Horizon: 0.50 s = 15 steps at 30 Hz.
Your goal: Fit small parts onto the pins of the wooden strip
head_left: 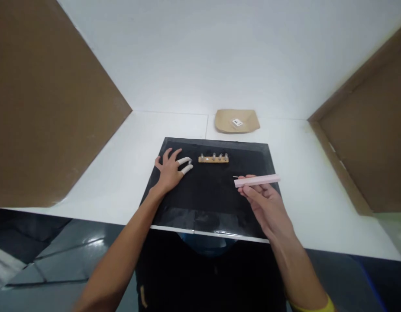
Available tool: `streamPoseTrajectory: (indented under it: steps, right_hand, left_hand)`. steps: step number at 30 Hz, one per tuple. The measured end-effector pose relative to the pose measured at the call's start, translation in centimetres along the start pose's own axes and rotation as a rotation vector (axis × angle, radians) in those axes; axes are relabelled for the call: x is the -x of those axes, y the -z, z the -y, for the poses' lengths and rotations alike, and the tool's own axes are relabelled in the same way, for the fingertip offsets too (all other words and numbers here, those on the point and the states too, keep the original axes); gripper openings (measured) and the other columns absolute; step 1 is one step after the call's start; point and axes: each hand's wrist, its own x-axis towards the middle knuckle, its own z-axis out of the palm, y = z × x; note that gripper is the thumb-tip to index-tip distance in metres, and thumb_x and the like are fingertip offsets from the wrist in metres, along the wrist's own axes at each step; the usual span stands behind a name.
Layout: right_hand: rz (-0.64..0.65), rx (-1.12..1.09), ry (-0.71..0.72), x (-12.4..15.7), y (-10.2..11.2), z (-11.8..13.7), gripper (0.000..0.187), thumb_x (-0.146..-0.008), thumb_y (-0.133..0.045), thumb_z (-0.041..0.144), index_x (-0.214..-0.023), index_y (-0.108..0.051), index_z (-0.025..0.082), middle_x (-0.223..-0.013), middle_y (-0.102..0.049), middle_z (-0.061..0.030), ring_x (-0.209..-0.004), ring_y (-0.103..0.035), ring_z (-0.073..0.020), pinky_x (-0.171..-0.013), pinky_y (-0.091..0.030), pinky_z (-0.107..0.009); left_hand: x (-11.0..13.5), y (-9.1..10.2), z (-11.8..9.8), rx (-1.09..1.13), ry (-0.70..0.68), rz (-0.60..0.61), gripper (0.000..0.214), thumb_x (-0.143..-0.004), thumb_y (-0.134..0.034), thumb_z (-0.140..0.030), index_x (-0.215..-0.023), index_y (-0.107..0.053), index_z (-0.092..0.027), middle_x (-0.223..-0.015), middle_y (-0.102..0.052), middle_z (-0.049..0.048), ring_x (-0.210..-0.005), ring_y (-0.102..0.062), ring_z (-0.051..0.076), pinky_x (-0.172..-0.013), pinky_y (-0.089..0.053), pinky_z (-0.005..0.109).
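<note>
My left hand (169,170) rests over the left part of a black mat (200,190). White finger cots cover its thumb and index finger, which pinch a small shiny piece (189,162), too small to name. The other fingers are spread. To its right lies a narrow wooden strip (205,160) with several small, shiny, clear or metallic pieces standing along it. My right hand (265,197) is closed around a long pale pink bar (257,180), held nearly level above the mat's right side. A thin light tip (235,177) sticks out beyond its fingers; what it belongs to is hidden.
Behind the mat, a brown paper packet (224,119) with a small white label lies on the white table (116,164). Brown panels stand at the left (51,108) and right (369,121), with a white wall (200,56) at the back. The table's front edge is close to my body.
</note>
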Motion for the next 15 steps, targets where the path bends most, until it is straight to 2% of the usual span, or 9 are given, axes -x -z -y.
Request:
streamPoseTrajectory:
  steps: [4, 6, 8, 9, 10, 12, 15]
  right_hand:
    - [-0.077, -0.005, 0.071, 0.9, 2.0, -0.8, 0.047, -0.062, -0.099, 0.033, -0.098, -0.072, 0.02, -0.099, -0.08, -0.0021, -0.074, -0.072, -0.0094, -0.075, -0.061, -0.021]
    - [-0.08, 0.014, 0.095, 1.5, 2.4, -1.1, 0.046, -0.065, -0.097, 0.033, -0.1, -0.071, 0.02, -0.101, -0.08, -0.0037, -0.076, -0.073, -0.0118, -0.077, -0.063, -0.024]
    - [-0.067, 0.038, 0.112, 2.2, 2.3, -1.7, 0.045, -0.067, -0.096, 0.033, -0.101, -0.07, 0.019, -0.103, -0.08, -0.0052, -0.078, -0.075, -0.0148, -0.078, -0.065, -0.029]
    - [-0.057, 0.05, 0.12, 2.5, 2.2, -2.0, 0.043, -0.068, -0.095, 0.034, -0.101, -0.07, 0.019, -0.103, -0.08, -0.0056, -0.079, -0.076, -0.0161, -0.08, -0.065, -0.031]
    - [-0.048, 0.062, 0.13, 2.8, 1.9, -2.4, 0.042, -0.07, -0.093, 0.035, -0.101, -0.07, 0.019, -0.103, -0.08, -0.0057, -0.08, -0.076, -0.0171, -0.081, -0.066, -0.033]
    - [-0.035, 0.083, 0.155, 3.1, 1.4, -3.0, 0.041, -0.073, -0.09, 0.037, -0.103, -0.069, 0.02, -0.102, -0.08, -0.0054, -0.081, -0.077, -0.0183, -0.081, -0.067, -0.035]
    - [-0.034, 0.12, 0.223, 3.1, 0.6, -3.5, 0.04, -0.074, -0.089, 0.036, -0.106, -0.069, 0.022, -0.098, -0.08, -0.0042, -0.076, -0.075, -0.0178, -0.077, -0.067, -0.035]
  left_hand:
    - [-0.6, -0.2, 0.1, 0.036, 0.009, -0.012, 0.028, -0.096, -0.07, -0.044, -0.115, -0.08, -0.026, -0.169, -0.04, 0.0107, -0.159, -0.018, 0.046, -0.121, -0.013, 0.072]
    - [-0.7, -0.4, 0.4, 0.096, -0.018, -0.011, 0.03, -0.098, -0.066, -0.044, -0.112, -0.08, -0.021, -0.168, -0.043, 0.0097, -0.159, -0.019, 0.044, -0.123, -0.008, 0.071]
    - [-0.8, -0.5, 0.8, 0.191, -0.056, -0.04, 0.041, -0.1, -0.062, -0.05, -0.108, -0.079, -0.014, -0.165, -0.046, 0.0069, -0.159, -0.018, 0.044, -0.124, -0.002, 0.07]
    - [-0.8, -0.6, 0.9, 0.225, -0.06, -0.086, 0.042, -0.098, -0.062, -0.054, -0.103, -0.079, -0.017, -0.163, -0.05, 0.0046, -0.158, -0.02, 0.044, -0.125, -0.002, 0.069]
    - [-0.8, -0.6, 1.0, 0.237, -0.079, -0.081, 0.042, -0.099, -0.06, -0.056, -0.105, -0.079, -0.02, -0.162, -0.051, 0.0003, -0.158, -0.02, 0.043, -0.125, -0.003, 0.07]
    - [-0.7, -0.4, 0.8, 0.265, -0.079, -0.123, 0.037, -0.095, -0.066, -0.057, -0.103, -0.08, -0.024, -0.157, -0.056, -0.002, -0.155, -0.029, 0.045, -0.125, -0.007, 0.072]
    - [0.8, 0.8, -1.0, 0.319, -0.103, -0.182, 0.032, -0.094, -0.068, -0.057, -0.102, -0.08, -0.028, -0.154, -0.058, -0.0077, -0.153, -0.033, 0.045, -0.125, -0.007, 0.075]
